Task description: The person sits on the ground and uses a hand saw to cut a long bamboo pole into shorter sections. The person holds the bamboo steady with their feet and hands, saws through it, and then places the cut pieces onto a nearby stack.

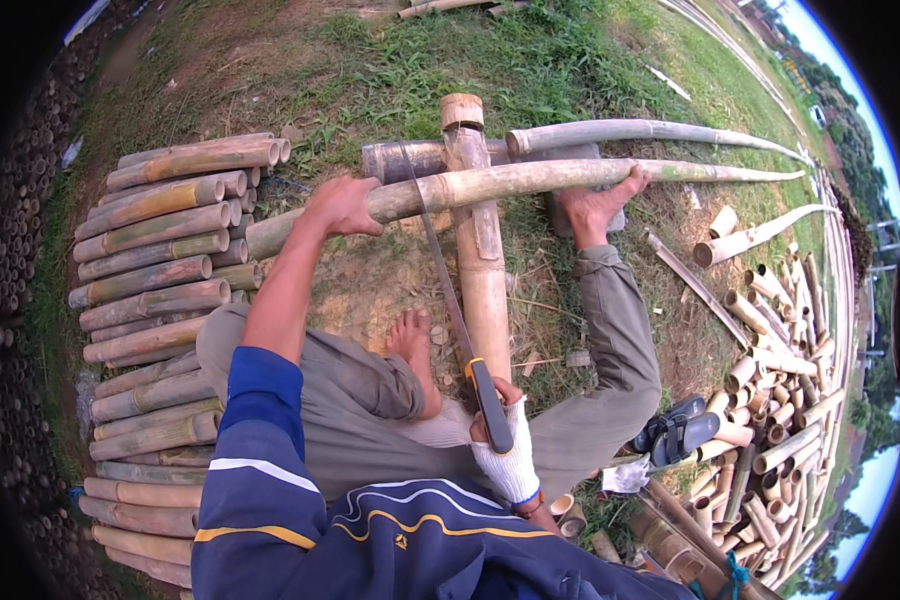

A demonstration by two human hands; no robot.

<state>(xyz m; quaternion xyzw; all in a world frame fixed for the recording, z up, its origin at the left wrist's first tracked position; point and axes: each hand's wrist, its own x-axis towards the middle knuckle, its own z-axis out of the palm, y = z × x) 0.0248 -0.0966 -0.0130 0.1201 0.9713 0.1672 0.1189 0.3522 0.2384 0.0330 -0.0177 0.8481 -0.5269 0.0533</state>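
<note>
A long bamboo pole (pixel 510 182) lies crosswise in front of me, resting over a thick upright-lying bamboo post (pixel 482 285) that has a notch near its far end. My bare left hand (pixel 342 207) is wrapped round the pole, left of the post. In a white knit glove, my right hand (pixel 503 455) grips the dark handle of a hand saw (pixel 444 275). The saw's blade runs away from me and meets the pole's near side just left of the post; whether it has cut in, I cannot tell. My right foot (pixel 598 205) presses on the pole, farther right.
Cut bamboo lengths (pixel 155 305) are stacked at the left. Short offcuts (pixel 770 400) are heaped at the right, beside black sandals (pixel 675 430). Another long pole (pixel 650 131) lies beyond mine, near a thick dark log (pixel 395 160). My left foot (pixel 410 345) stands on the ground.
</note>
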